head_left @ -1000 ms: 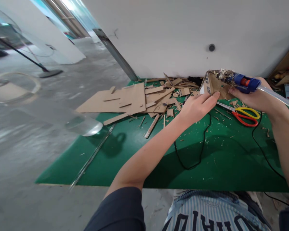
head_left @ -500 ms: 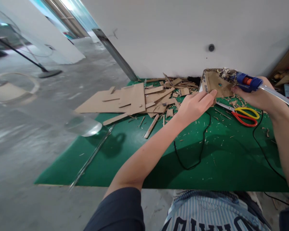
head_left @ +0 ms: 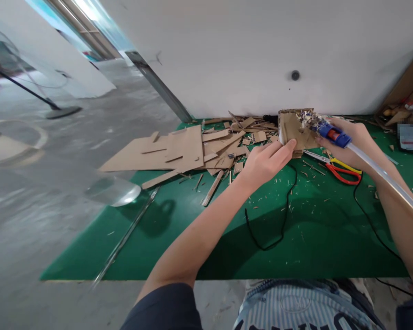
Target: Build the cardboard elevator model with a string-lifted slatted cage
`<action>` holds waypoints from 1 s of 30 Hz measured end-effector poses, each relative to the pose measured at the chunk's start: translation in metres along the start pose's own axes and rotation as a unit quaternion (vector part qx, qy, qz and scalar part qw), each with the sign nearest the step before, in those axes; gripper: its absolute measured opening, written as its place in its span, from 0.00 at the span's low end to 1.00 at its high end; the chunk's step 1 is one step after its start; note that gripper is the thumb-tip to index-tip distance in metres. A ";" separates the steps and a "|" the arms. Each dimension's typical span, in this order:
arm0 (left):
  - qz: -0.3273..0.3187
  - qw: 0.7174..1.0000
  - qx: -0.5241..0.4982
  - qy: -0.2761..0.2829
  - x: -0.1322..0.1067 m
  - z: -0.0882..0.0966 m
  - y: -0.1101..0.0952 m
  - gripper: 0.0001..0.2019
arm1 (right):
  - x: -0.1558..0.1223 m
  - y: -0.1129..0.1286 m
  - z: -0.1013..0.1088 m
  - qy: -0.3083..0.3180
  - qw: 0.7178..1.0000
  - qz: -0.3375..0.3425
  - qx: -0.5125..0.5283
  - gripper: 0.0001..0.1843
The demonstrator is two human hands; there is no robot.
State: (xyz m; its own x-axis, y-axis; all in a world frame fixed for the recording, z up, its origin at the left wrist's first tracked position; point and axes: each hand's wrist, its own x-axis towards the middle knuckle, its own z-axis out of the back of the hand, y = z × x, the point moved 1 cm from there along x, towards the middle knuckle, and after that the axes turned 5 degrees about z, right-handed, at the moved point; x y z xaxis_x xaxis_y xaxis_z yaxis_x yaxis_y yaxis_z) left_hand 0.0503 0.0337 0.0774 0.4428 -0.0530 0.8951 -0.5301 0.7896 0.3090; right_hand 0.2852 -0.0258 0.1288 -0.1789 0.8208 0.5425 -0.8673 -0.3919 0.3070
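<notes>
My left hand [head_left: 266, 162] grips the near left edge of a small cardboard box [head_left: 289, 128], its fingers closed on the cardboard. In my right hand [head_left: 353, 137] is a blue hot glue gun [head_left: 333, 134], with a long clear glue stick [head_left: 385, 172] running out of its back. The gun's nozzle end, crusted with cardboard shreds and dried glue, points left over the box. Where the tip meets the cardboard is hidden by the debris. Scissors [head_left: 342, 172] with red and yellow handles lie just below the box, between my hands.
Cardboard sheets and scraps [head_left: 184, 149] cover the back left of the green table [head_left: 179, 256]. Near the left edge lies a clear stick [head_left: 124, 238] beside a clear plastic cup [head_left: 115, 191]. A black cable [head_left: 285, 220] curves across the front. A white wall [head_left: 227, 55] stands behind.
The view has shifted slightly right and up. The glue gun has tilted, its back end now lower, and it stays over the box. My left hand keeps its hold.
</notes>
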 end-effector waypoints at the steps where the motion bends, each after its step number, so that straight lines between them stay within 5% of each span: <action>1: -0.002 1.000 -0.002 0.004 0.000 0.002 0.001 0.10 | -0.001 -0.001 -0.001 0.002 1.000 0.006 -0.007 0.18; 9: -0.025 0.999 0.007 0.027 0.002 0.013 0.001 0.07 | -0.014 0.003 -0.005 0.031 0.995 0.026 -0.086 0.12; 30: -0.002 0.998 -0.040 0.057 0.002 0.016 0.002 0.09 | -0.012 0.015 -0.003 0.077 0.995 0.007 -0.060 0.14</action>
State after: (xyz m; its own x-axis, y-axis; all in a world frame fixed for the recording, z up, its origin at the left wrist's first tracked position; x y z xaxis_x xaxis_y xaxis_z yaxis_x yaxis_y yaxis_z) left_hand 0.0389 0.0255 0.0850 0.5261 0.0104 0.8504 -0.4704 0.8366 0.2808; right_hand 0.2729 -0.0400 0.1250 -0.2530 0.8731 0.4168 -0.9116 -0.3594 0.1994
